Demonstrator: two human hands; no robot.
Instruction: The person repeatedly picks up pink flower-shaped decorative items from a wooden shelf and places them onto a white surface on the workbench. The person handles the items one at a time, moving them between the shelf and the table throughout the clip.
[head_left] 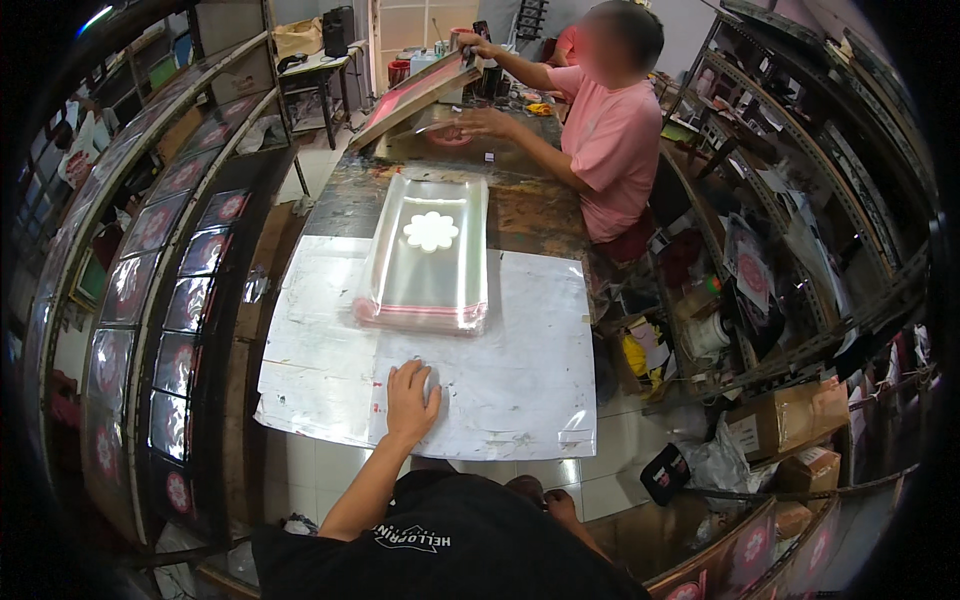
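Left hand (410, 400): fingers (403, 378) spread flat, palm down on clear plastic sheet (520, 380), gripping nothing. Right hand out of view; state cannot be told. Sheet lies over white paper (310, 340) at near end of worktable (530, 215). Stack of clear bags (430, 255), white flower print on top, sits just beyond hand, apart from it.

Risks, judged: slippery film could slide or crease under palm; sheet's near edge overhangs table, could sag off; forward push could nudge stack askew. Co-worker in pink shirt (610, 140) works at far end, well apart.
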